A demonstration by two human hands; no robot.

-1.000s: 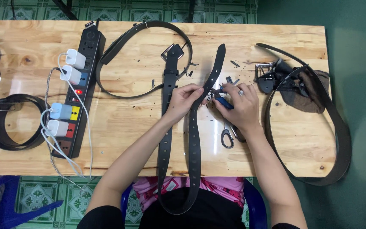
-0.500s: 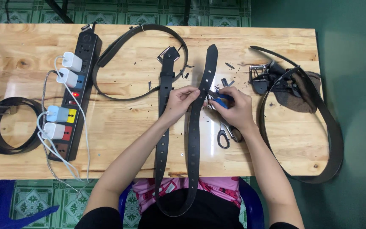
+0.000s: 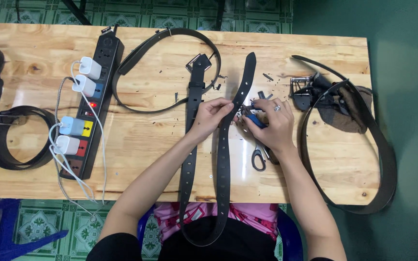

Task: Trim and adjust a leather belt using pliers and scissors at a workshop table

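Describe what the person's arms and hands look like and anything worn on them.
Both forearms are bare, with dark short sleeves showing only at the bottom edge of the picture. The right hand wears a ring on one finger. The left hand shows no ring or watch. No gloves on either.

Wooden worktop (image 3: 170,159). Black belt (image 3: 223,159) looped off the near edge, pinched by left hand (image 3: 212,115); right hand (image 3: 272,123) grips a blue-handled tool (image 3: 255,119) against it. Scissors (image 3: 259,155) beside the right wrist. Black power strip (image 3: 95,104) with white chargers, left. Brown belt (image 3: 364,145), right.
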